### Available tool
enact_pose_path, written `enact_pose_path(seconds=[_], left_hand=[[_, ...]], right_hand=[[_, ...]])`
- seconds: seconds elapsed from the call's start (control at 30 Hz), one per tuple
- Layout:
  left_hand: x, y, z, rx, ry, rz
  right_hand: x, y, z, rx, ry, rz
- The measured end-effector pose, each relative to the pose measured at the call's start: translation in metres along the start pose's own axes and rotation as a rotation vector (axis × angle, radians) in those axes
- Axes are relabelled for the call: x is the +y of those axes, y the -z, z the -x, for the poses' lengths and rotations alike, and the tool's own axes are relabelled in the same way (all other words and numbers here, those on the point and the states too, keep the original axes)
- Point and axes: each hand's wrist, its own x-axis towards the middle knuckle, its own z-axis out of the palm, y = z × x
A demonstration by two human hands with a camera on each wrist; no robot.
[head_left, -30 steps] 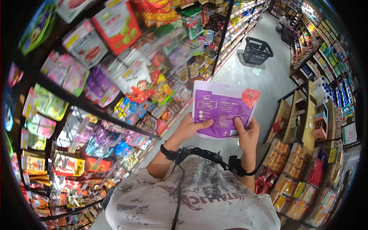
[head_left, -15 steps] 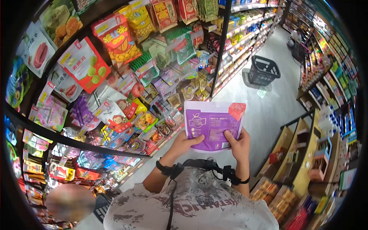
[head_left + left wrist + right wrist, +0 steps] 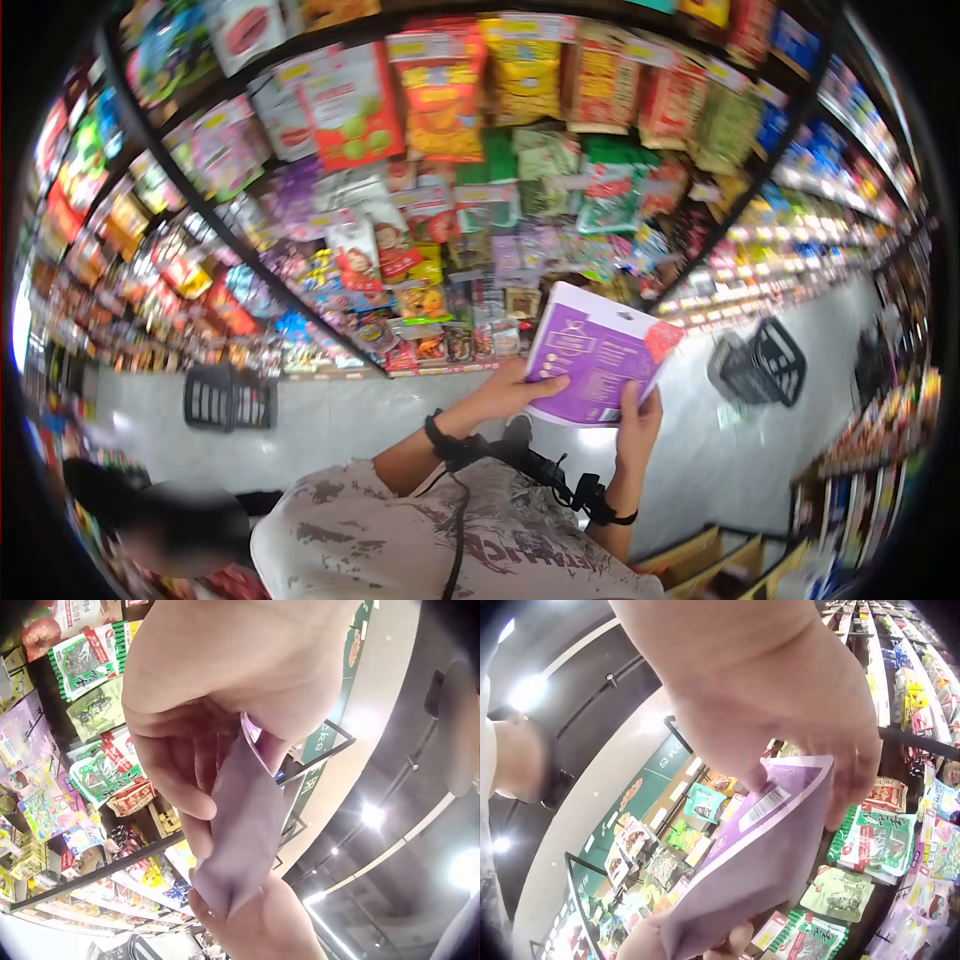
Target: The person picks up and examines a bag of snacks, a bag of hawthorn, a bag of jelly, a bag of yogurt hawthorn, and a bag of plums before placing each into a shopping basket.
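Observation:
In the head view both hands hold a purple and white snack pouch (image 3: 583,372) up in front of the body, its printed back turned to the camera and a red patch at one upper corner. My left hand (image 3: 512,392) grips its lower left side, thumb over the printed face. On the lower right edge, the right hand (image 3: 638,425) pinches it, thumb in front. From the left wrist, the pouch's bottom fold (image 3: 244,825) shows between both hands, with fingers curled behind. A barcode (image 3: 767,806) appears near the right thumb in the right wrist view.
Shelves of bagged snacks (image 3: 440,90) stand ahead, crossed by dark posts. A dark shopping basket (image 3: 757,362) sits on the floor to the right, another basket (image 3: 230,397) to the left. A person in dark clothes (image 3: 110,495) is at the lower left. Wooden display shelves (image 3: 690,560) stand lower right.
The head view has swung left, so the snack shelves now face me and the floor basket lies further right. Both hands keep hold of the pouch, which now tilts clockwise.

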Motion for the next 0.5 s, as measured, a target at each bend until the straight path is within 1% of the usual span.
enact_pose_path(seconds=[0.1, 0.17, 0.2, 0.23, 0.3, 0.33, 0.4, 0.43, 0.47, 0.5], left_hand=[[0.007, 0.001, -0.028, 0.053, 0.012, -0.111], [0.016, 0.000, -0.051, 0.086, -0.056, -0.181], [0.017, -0.004, -0.061, 0.097, -0.082, -0.211], [0.016, -0.008, -0.072, 0.104, -0.105, -0.250], [0.017, -0.016, -0.094, 0.111, -0.149, -0.331], [0.024, -0.021, -0.101, 0.081, -0.112, -0.326], [0.032, -0.039, -0.108, 0.054, -0.290, -0.403], [0.035, -0.045, -0.112, 0.040, -0.380, -0.452], [0.028, -0.052, -0.115, 0.021, -0.416, -0.500], [0.030, -0.056, -0.113, 0.005, -0.501, -0.504]], right_hand=[[0.020, 0.004, -0.040, 0.055, 0.088, -0.012], [0.024, 0.017, -0.064, 0.103, 0.110, 0.098], [0.016, 0.026, -0.074, 0.060, 0.099, 0.161], [0.009, 0.033, -0.082, 0.014, 0.132, 0.188], [-0.011, 0.044, -0.099, -0.147, 0.185, 0.251], [-0.012, 0.041, -0.111, -0.230, 0.197, 0.209], [-0.016, 0.042, -0.121, -0.389, 0.189, 0.124], [-0.016, 0.042, -0.125, -0.505, 0.193, 0.112], [-0.012, 0.042, -0.129, -0.620, 0.201, 0.094], [-0.006, 0.043, -0.134, -0.736, 0.210, 0.076]])
